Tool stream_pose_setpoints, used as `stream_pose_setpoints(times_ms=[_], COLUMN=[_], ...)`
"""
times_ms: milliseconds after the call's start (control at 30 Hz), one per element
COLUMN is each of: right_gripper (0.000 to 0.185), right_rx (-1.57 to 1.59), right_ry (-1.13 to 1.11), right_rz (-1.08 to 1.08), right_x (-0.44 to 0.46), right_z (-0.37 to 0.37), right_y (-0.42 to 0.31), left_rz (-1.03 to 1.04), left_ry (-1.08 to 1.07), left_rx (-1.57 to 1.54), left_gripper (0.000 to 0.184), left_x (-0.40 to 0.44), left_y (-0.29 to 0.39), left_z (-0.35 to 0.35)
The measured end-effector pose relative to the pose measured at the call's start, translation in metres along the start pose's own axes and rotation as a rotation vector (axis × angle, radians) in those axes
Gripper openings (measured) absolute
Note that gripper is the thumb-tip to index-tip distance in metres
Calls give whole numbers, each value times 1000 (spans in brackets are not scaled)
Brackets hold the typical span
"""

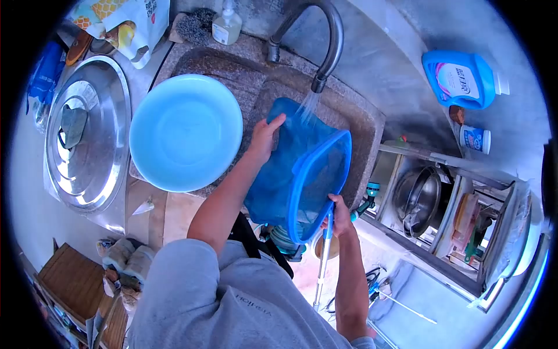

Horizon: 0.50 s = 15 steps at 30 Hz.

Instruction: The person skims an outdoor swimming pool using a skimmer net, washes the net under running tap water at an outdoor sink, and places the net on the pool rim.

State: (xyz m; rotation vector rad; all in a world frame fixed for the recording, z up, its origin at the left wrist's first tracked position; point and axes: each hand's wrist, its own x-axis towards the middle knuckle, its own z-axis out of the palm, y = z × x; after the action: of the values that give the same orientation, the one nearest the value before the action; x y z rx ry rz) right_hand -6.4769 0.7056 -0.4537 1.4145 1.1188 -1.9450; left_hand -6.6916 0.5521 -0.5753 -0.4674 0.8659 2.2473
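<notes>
A blue mesh net (279, 168) with a rigid blue rim (295, 186) lies across the stone sink (363, 125). Water runs from the curved metal faucet (335, 43) onto its mesh. My left hand (264, 136) grips the mesh at the net's upper left side, thumb pointing up. My right hand (339, 215) is closed around the net's metal pole (324, 264) just below the rim. Left of the net, a light blue basin (186, 134) rests on the sink's left part.
A large metal lid (87, 134) lies at the left. Behind the sink stand a soap bottle (226, 26) and a dark scrubber (196, 24). A blue detergent jug (459, 79) is at the upper right, above a rack (430, 256) holding metal bowls (417, 198).
</notes>
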Motion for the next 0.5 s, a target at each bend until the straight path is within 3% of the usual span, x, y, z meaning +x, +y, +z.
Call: stream_pose_setpoints(times_ms=[67,167,267,367,433,467,500], right_gripper=[50,47,47,50,51,55,55], right_rx=[-44,-145,-168,-171,-243,-225,-226], right_ry=[64,207,182,158,320,290,291], right_rz=[-6,-103,-109,-92,-119,-146,-155], right_x=[8,20,28,40,44,42,42], right_z=[5,21,34,30,21,16,11], right_y=[-7,-21,-40,-54,-63,-67,-69], left_rz=[49,154,85,-195,-269,-261,-235], left_ry=[-54,-20,-39,-186,-201,-207,-161], left_rx=[-19,222,364,-87,485,486,282], left_gripper=[18,23,33,48,59,59,56], left_x=[-6,-1,-9,-33,-22,-11,7], left_y=[13,19,31,53,60,52,36], left_z=[13,10,3,5,8,-1,-20])
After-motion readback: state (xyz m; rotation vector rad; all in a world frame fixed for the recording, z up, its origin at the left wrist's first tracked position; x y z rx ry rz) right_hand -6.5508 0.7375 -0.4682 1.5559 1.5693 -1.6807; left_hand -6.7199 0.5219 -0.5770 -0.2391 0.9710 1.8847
